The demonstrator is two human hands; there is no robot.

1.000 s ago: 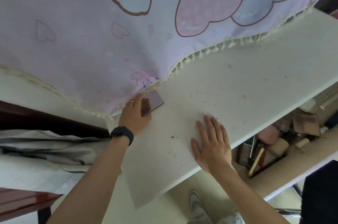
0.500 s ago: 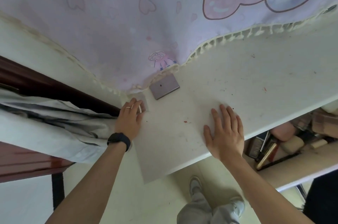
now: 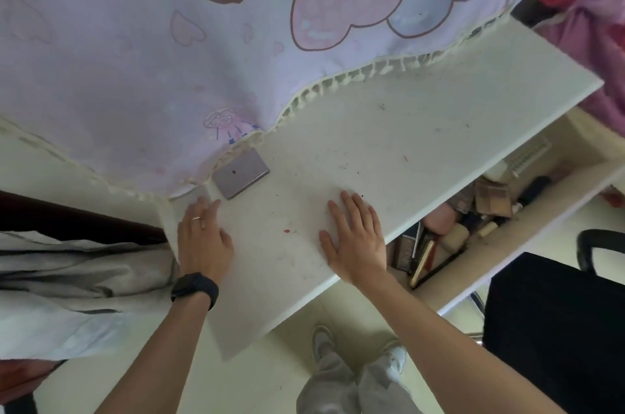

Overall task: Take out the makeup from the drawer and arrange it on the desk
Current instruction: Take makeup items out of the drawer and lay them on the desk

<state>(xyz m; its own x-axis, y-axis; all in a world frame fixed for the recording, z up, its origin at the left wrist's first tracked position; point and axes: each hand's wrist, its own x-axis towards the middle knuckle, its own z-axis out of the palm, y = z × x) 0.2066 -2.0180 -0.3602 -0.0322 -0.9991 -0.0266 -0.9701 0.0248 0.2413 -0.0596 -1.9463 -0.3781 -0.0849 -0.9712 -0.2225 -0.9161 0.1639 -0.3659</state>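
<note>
Both my palms lie flat on the white worktop (image 3: 389, 143), fingers spread wide and holding nothing. My left hand (image 3: 203, 241) rests near the worktop's left end, a ring on one finger and a black watch (image 3: 195, 288) on the wrist. My right hand (image 3: 355, 241) lies well to the right of it, close to the front edge.

Just beyond my left fingertips lies a flat, mauve-grey makeup compact (image 3: 241, 173), closed, apart from my hand. Its far edge lies right at the fringed hem of a pale lilac curtain (image 3: 135, 58) printed with hearts, which hangs over the back of the worktop.

Below the front edge, to the right of my right hand, the drawer (image 3: 548, 204) stands pulled out. The rest of the makeup (image 3: 473, 217) lies jumbled inside it: palettes, a pink piece, a gold tube, dark sticks. I cannot make out each item.

A black chair (image 3: 558, 329) stands at the lower right. My legs and shoes show on the floor below the worktop.
</note>
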